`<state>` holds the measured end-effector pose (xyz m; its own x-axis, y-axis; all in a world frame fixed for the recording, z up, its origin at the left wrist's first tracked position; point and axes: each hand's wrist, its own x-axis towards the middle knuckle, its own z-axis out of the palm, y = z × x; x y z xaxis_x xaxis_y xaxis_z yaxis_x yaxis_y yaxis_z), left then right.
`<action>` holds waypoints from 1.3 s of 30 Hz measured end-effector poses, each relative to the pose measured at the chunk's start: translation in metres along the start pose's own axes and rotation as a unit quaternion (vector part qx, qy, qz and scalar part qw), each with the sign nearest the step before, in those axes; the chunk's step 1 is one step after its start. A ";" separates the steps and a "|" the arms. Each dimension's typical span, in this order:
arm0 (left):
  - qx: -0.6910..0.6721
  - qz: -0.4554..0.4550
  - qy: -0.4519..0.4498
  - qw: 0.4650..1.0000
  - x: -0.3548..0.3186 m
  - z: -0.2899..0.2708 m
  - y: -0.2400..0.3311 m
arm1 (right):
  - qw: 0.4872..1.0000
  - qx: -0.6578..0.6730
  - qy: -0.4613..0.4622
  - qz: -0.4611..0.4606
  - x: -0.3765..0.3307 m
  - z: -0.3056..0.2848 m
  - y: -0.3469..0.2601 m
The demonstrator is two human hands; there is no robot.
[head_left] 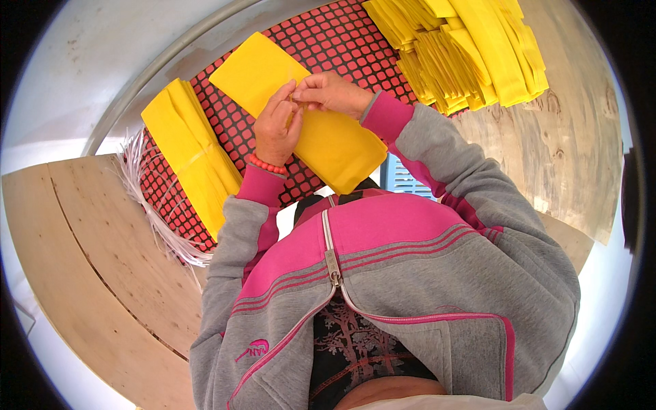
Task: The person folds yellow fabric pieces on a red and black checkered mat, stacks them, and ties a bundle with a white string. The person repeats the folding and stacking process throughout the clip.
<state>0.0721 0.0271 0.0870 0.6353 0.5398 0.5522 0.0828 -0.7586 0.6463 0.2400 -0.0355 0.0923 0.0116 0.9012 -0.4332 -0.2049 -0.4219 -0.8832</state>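
Observation:
A folded yellow cloth bundle point(342, 147) lies slanted in front of me on the red-and-black patterned mat point(239, 126). Over its middle my two hands meet, fingertips nearly touching. My left hand point(277, 124), with a red bead bracelet at the wrist, is closed in a pinch. From the right, my right hand point(333, 94) also pinches. Between the fingertips there seems to be a thin pale tie, mostly hidden by the fingers. Left of my hands lies another folded yellow bundle point(184, 147), with a thin pale tie round its middle.
Loose thin white strips point(160, 222) lie along the mat's left edge. Several yellow folded cloths point(478, 58) are piled at the far right. Wooden boards point(102, 253) flank the mat on both sides. A curved grey pipe point(150, 72) runs behind; a blue plastic crate point(403, 178) shows below.

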 end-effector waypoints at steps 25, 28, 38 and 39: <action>-0.016 -0.029 -0.024 0.999 -0.004 -0.011 -0.003 | 0.990 -0.102 0.052 -0.077 0.012 0.008 -0.011; -0.027 -0.044 -0.024 0.998 -0.005 -0.013 -0.010 | 0.973 -0.174 0.069 -0.136 0.016 -0.005 -0.012; -0.354 -0.260 0.016 0.898 0.000 -0.010 -0.015 | 0.805 -0.481 0.034 -0.345 -0.010 -0.011 0.005; -0.351 -0.260 0.012 0.900 0.003 -0.011 -0.014 | 0.797 -0.497 0.042 -0.341 -0.010 -0.009 0.006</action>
<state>0.0643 0.0436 0.0851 0.6337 0.7688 0.0859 -0.1470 0.0107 0.9891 0.2472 -0.0479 0.0896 -0.1371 0.9624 0.2344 0.7533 0.2550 -0.6062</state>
